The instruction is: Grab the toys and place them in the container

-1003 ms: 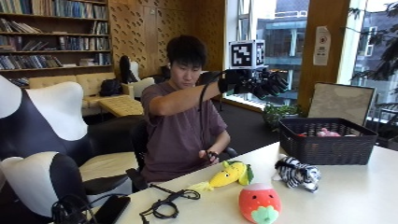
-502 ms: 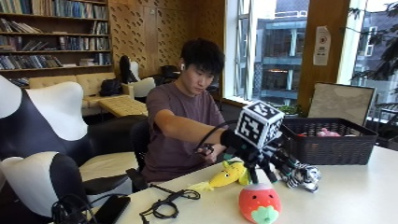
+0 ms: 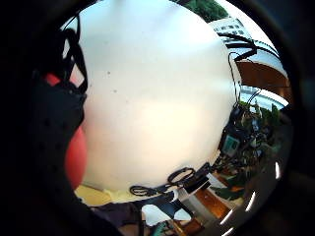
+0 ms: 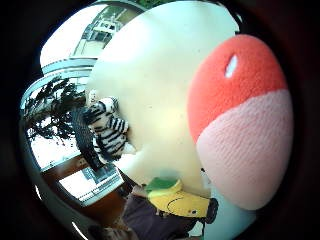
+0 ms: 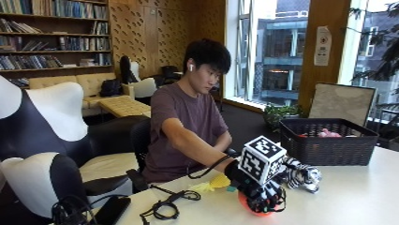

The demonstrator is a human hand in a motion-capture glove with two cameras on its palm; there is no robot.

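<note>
My gloved right hand (image 5: 261, 197) is down on the red and pink plush toy (image 5: 245, 203), which lies on the white table (image 5: 349, 197). Its fingers curl down over the toy's sides. The thumb side palm view has the toy (image 4: 240, 120) close up; in the little finger side view a gloved finger (image 3: 49, 128) lies against the toy (image 3: 76, 155). A zebra plush (image 5: 300, 174) lies just beyond the hand, and a yellow plush (image 5: 212, 183) lies beside my forearm. The black basket (image 5: 327, 143) stands at the back right with a pink toy (image 5: 324, 133) inside.
Black cables (image 5: 165, 206) and a dark phone-like device (image 5: 112, 211) lie at the table's left end. The zebra (image 4: 107, 132) and the yellow plush (image 4: 175, 200) also show in the thumb side view. A black and white chair (image 5: 43, 140) stands to the left.
My right hand came down from head height, past a point just above the table, and now sits on the red toy. The toys have not moved.
</note>
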